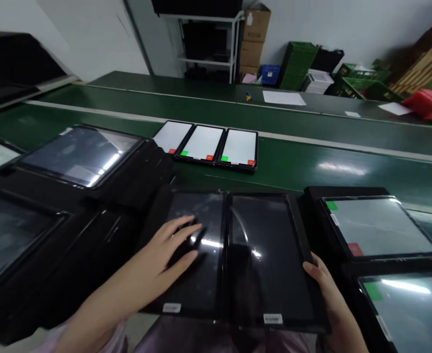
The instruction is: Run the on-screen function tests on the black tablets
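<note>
Two dark-screened tablets lie side by side in front of me, the left tablet [203, 284] and the right tablet [265, 274], each with a small white label at its near end. They appear to sit in a black tray [301, 230]. My left hand [157, 264] is over the left tablet, fingers spread; whether the fingertips touch the glass I cannot tell. At the right edge, my right hand [326, 282] grips the tray with the thumb on top. Its other fingers are mostly hidden beneath.
Three lit tablets [203, 142] with white screens lie on the green conveyor belt [297, 171] ahead. Stacked black trays with tablets flank me, including a left tablet [80, 154] and a right one [379, 228]. Beyond are a shelf [204, 61], cartons [254, 39] and green crates [297, 63].
</note>
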### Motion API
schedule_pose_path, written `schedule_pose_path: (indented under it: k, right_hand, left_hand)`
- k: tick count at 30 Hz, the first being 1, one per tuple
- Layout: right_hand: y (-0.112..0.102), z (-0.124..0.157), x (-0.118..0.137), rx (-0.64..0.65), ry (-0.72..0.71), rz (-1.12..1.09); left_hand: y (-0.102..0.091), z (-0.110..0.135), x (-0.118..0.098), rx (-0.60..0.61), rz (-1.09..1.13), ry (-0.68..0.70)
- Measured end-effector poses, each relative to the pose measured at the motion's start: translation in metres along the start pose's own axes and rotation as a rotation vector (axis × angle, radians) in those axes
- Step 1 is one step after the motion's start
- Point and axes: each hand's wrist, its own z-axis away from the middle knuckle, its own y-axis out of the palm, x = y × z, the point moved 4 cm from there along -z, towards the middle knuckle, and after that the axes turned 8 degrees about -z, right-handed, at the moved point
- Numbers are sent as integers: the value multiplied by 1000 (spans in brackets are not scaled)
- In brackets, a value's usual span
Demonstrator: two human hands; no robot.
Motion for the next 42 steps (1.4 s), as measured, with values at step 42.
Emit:
schedule_pose_path:
  k: [42]
  right_hand:
    - [21,-68,23,-140,-550,761]
  left_hand:
    - [82,-161,-27,-154,-148,-106]
